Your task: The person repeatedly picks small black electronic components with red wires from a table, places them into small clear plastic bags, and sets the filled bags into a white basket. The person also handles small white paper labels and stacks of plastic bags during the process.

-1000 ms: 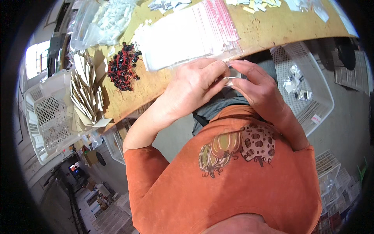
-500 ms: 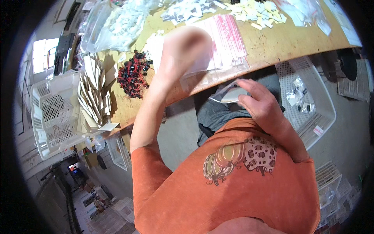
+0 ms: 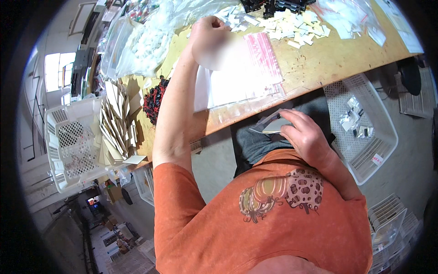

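Reaches far over the brown, speckled bench [image 3: 328, 59] with the left hand [image 3: 205, 28], up next to a loose spread of small, flat, grey-white bits [image 3: 237, 19]. Bends the left fingers near those bits, but cannot tell if that grip has hold of one, as a blurry patch covers part of the hand. Pinches a thin, see-through bag [image 3: 261, 124] in the right hand [image 3: 305, 132], with the grip closed between thumb and fingers. Holds the bag over the lap, just in front of the bench's edge, with a pale, flat, smooth piece [image 3: 275, 126] in it or behind it; cannot tell which. Has on the bench, under the left hand's side, a flat, shiny stack of plastic bags [image 3: 228, 82] with pink stripes along one end. Shows past the stack a heap of small, cream, boxy bits [image 3: 299, 29], and to the left a knotty pile of black and red pieces [image 3: 155, 101], part hidden by the left arm. Has stiff, thin cards [image 3: 117, 128] leaning in a messy bunch at the bench's left end, beside a white plastic basket [image 3: 73, 119] full of holes. Wears a soft orange shirt [image 3: 269, 237] with round pumpkin shapes.
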`<state>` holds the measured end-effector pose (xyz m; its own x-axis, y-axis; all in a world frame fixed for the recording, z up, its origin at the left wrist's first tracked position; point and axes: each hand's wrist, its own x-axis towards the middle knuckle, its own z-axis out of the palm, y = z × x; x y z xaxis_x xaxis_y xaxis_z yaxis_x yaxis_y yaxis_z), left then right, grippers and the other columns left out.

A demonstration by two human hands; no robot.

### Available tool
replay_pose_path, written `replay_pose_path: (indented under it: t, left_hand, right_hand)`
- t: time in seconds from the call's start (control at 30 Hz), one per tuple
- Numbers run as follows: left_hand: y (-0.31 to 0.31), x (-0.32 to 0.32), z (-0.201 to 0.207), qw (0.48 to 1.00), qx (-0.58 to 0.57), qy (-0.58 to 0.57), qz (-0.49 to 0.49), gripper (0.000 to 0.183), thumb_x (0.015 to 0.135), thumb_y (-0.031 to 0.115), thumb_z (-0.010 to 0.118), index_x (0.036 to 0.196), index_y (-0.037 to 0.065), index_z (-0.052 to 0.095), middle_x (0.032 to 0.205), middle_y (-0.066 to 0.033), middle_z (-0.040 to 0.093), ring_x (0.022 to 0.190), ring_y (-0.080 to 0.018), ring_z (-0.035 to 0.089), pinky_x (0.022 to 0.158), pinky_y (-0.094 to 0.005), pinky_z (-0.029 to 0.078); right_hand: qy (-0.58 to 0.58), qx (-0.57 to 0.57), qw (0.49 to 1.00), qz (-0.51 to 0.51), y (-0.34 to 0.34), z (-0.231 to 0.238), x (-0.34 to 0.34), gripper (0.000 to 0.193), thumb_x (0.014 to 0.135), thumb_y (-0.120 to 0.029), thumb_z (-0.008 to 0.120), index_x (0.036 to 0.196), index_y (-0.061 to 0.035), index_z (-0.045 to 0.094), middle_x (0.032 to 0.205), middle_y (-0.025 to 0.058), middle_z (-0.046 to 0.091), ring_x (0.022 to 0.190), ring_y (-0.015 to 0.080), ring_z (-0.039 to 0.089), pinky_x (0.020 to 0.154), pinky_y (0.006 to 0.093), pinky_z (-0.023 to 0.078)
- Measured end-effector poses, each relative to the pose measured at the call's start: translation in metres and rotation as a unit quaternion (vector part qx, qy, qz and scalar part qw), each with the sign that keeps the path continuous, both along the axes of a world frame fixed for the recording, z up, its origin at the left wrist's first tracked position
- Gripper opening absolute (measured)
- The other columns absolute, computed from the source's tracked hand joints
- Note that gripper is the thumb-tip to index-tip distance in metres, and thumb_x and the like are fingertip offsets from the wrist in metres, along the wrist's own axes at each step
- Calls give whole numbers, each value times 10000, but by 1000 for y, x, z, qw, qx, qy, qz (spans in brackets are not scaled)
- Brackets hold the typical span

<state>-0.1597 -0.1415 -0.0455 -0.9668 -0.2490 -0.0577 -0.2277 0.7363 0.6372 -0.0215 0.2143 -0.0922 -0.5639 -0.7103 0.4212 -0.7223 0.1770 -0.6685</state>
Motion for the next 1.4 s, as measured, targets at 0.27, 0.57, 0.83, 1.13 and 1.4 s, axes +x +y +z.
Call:
replay_pose_path:
  t: [0.27, 0.57, 0.83, 1.13, 1.4]
  left_hand:
    - [-16, 6, 7, 979, 196, -8, 58, 202, 925, 185, 776, 854, 73, 623, 789, 8, 657, 714, -81, 608, 622, -264, 516]
    - [-2, -9, -11, 999, -18, 4, -35, 233, 855, 198, 835, 965, 25, 725, 901, -71, 743, 772, -129, 675, 700, -285, 552]
    - [-9, -14, -23, 990, -122, 67, -33, 204, 898, 223, 821, 924, 51, 716, 781, -9, 697, 645, -87, 607, 575, -277, 503]
    - [5, -6, 1, 998, 61, -7, 17, 189, 894, 279, 824, 890, 100, 763, 784, 2, 699, 686, -85, 615, 619, -271, 488]
    - [-7, 26, 18, 917, 392, 72, -15, 144, 957, 157, 762, 1055, 84, 686, 860, -34, 738, 695, -53, 607, 561, -188, 426]
  right_hand:
    - [-17, 1, 1000, 1, 2, -4, -2, 166, 774, -6, 772, 923, 23, 704, 1250, 210, 662, 1184, 382, 635, 1007, 441, 531]
    - [-13, 16, 1000, 12, -1, -7, 5, 179, 791, -21, 774, 955, 22, 715, 1265, 202, 655, 1181, 381, 636, 1002, 440, 533]
    - [-21, 16, 1000, -2, 5, -13, 6, 165, 823, -25, 759, 973, 25, 711, 1268, 208, 652, 1182, 388, 633, 1006, 449, 528]
    - [-35, 27, 999, -1, 6, -13, 7, 167, 838, -33, 753, 983, 32, 704, 1272, 216, 652, 1192, 391, 626, 1019, 451, 518]
    - [-26, 18, 999, -12, 4, -12, 7, 108, 875, -62, 697, 943, 15, 664, 1264, 223, 645, 1178, 404, 628, 1011, 463, 517]
